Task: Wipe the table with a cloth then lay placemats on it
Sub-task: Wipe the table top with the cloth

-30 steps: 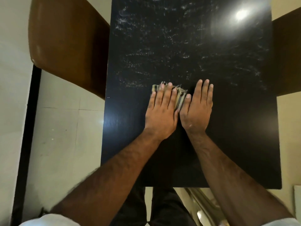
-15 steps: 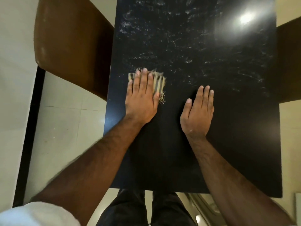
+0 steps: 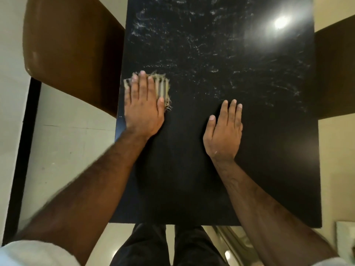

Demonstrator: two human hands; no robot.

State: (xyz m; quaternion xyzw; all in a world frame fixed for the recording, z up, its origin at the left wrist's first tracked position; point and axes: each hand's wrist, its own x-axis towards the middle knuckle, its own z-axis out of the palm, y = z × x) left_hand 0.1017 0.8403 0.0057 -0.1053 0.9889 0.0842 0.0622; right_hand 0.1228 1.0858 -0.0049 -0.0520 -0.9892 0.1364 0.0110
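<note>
Fingers of the left hand (image 3: 143, 110) are lying flat and close together, pressing a frayed striped cloth (image 3: 162, 87) onto the black tabletop (image 3: 211, 189) at its left edge, gripping nothing. Right of the cloth and well apart from it, the right hand (image 3: 223, 134) is resting palm down, fingers extended, grip spread and empty. Both forearms are reaching forward.

Cloth (image 3: 162, 87) mostly hidden under the flat left hand (image 3: 143, 110), only frayed striped edges showing. Table (image 3: 221, 169) cut off by the top edge. Brown chair (image 3: 73, 50) at left cropped at the top; another chair (image 3: 335, 70) cropped by the right edge. Left forearm motion-blurred.
</note>
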